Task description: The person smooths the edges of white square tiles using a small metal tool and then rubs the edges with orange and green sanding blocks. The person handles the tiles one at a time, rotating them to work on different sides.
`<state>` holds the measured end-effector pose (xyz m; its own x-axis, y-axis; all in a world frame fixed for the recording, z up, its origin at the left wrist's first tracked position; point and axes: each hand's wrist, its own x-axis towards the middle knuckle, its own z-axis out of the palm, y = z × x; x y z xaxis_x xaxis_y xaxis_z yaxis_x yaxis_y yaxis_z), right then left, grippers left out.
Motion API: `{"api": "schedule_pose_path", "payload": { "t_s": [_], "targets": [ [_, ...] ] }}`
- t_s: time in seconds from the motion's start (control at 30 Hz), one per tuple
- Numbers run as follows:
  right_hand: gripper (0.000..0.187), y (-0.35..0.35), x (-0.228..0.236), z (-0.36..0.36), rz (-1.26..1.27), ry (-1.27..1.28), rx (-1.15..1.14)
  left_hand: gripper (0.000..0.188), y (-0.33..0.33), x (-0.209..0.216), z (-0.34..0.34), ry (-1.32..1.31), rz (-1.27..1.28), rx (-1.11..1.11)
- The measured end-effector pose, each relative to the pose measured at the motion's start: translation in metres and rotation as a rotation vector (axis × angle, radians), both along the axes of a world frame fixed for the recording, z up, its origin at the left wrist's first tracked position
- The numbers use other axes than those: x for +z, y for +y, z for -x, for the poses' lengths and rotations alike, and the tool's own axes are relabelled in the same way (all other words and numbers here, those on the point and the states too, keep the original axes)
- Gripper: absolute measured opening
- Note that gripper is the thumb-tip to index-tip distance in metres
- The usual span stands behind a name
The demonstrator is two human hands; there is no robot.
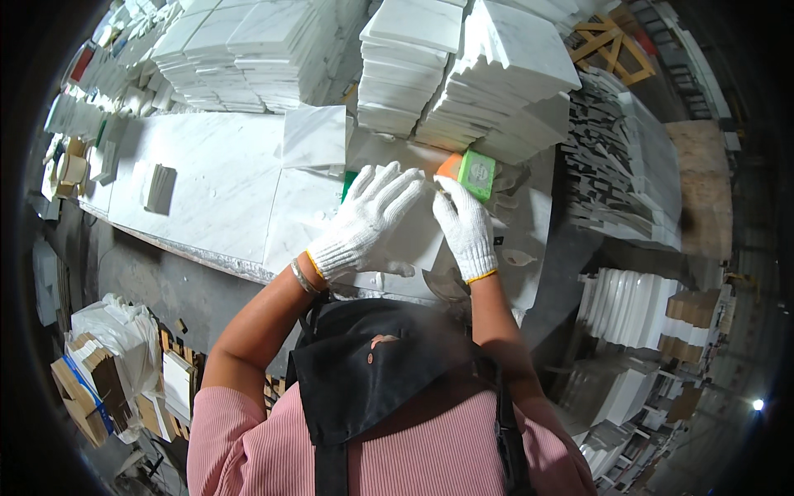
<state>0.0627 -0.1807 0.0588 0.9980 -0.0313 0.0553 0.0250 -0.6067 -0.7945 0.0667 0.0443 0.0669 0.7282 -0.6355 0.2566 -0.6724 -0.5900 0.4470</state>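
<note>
White knit gloves with yellow cuffs cover both of my hands. My left hand is held over the marble worktop, palm down, with its fingers stretched and its thumb out to the side. A small green edge shows beyond its fingers. Close to its right, my right hand has its fingers loosely bent, apart from one another, and nothing shows in them. Just past its fingertips stands a bright green block with a grey label face. Beside that block lies an orange piece, partly hidden by the fingers.
Tall stacks of white marble tiles line the far side. One loose tile rests left of them, and a few small slabs stand farther left. Packed slabs sit at the right; wrapped cartons stand at the lower left.
</note>
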Motion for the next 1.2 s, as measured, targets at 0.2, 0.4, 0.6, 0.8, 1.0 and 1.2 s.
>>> {"api": "schedule_pose_path", "payload": {
  "t_s": [0.2,0.4,0.6,0.8,1.0,1.2],
  "targets": [
    [0.029,-0.029,-0.006,0.012,-0.169,-0.008,-0.093,0.125,0.001,0.000,0.001,-0.011,0.013,0.013],
    [0.054,-0.027,-0.002,0.029,-0.358,0.180,0.102,0.133,0.002,0.000,0.002,0.004,0.043,0.011],
    [0.071,-0.028,-0.010,0.024,-0.459,0.208,0.155,0.131,0.006,-0.018,0.012,-0.028,0.127,0.107],
    [0.069,-0.025,-0.003,0.035,-0.499,0.154,0.181,0.117,0.013,-0.036,0.016,-0.036,0.168,0.126],
    [0.046,-0.021,0.004,0.039,-0.750,0.204,0.073,0.111,0.022,-0.023,0.013,-0.031,0.148,0.047],
    [0.016,0.001,0.028,0.037,-0.758,0.066,-0.030,0.107,0.006,0.024,0.042,-0.002,0.005,0.138]
  ]
}}
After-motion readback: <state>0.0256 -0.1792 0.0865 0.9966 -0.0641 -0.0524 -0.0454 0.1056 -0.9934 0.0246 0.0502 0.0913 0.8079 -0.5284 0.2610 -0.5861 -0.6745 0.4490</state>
